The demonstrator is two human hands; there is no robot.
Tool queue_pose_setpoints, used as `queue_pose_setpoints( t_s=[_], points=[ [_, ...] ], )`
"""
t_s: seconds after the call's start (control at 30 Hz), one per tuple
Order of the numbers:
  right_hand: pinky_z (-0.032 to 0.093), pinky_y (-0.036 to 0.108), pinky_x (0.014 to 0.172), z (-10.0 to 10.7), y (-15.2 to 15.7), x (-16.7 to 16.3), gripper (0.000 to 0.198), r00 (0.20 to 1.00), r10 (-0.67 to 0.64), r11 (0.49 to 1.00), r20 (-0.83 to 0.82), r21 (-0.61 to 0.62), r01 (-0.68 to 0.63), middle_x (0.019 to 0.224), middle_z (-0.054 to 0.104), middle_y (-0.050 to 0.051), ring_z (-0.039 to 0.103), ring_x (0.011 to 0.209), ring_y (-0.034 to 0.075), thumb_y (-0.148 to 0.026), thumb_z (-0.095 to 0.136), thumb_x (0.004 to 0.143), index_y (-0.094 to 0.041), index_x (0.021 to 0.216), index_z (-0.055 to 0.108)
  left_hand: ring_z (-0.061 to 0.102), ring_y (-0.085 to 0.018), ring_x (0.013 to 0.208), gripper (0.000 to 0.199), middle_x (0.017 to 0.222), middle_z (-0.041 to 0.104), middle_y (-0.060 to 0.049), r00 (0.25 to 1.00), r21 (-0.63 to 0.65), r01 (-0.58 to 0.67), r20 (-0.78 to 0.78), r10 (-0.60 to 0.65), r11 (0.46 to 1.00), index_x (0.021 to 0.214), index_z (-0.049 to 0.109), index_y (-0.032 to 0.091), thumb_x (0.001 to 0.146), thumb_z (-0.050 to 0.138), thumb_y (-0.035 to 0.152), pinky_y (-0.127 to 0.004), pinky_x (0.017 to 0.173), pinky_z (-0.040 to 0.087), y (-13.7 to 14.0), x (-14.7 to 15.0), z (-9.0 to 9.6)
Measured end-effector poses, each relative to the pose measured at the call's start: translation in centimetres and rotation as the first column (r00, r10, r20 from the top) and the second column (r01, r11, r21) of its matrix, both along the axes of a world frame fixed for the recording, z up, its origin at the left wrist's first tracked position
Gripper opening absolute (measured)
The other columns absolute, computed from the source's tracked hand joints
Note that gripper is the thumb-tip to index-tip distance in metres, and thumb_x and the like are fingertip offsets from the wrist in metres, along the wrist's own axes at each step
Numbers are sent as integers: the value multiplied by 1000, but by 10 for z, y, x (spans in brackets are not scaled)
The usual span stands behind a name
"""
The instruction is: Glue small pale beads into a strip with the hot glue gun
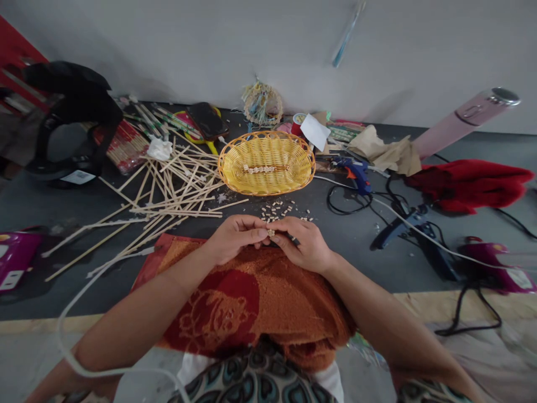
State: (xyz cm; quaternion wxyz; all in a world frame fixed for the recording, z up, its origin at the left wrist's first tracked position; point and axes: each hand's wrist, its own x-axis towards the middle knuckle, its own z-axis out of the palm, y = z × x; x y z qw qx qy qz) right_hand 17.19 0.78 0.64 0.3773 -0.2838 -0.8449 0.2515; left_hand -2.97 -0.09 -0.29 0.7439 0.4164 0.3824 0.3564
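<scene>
My left hand (238, 238) and my right hand (305, 242) meet at the near edge of the scattered bits, fingertips almost touching. Pinched between the fingers of both is a small cluster of short wooden pieces (271, 233), mostly covered by the fingertips. Just past my hands lie several loose short wooden pieces (274, 210) on the dark tabletop. Behind them stands a yellow woven basket (239, 187) with a strip of joined wooden bits (265, 169) inside. An orange-red towel (289, 296) spreads under my forearms and over my lap.
Thin wooden sticks (176, 190) form a loose heap at left. A blue glue gun (356, 172), dark-blue pliers-like tool (398, 226), red cloth (474, 182) and pink flask (457, 126) lie or stand at right. A white cable (62, 336) crosses my left arm. A phone (205, 120) rests behind.
</scene>
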Motion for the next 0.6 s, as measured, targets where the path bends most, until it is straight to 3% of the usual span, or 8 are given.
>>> queue_pose_setpoints(
  t_s=[0.6],
  points=[
    [55, 30, 76, 1, -1, 3, 24, 1000, 1, 1000, 18, -32, 0, 94, 70, 6, 66, 83, 15, -20, 58, 87, -19, 111, 60, 52, -7, 57, 19, 68, 65, -1, 999, -4, -40, 8, 40, 999, 75, 68, 13, 73, 76, 30, -20, 58, 40, -1, 2, -1]
  ],
)
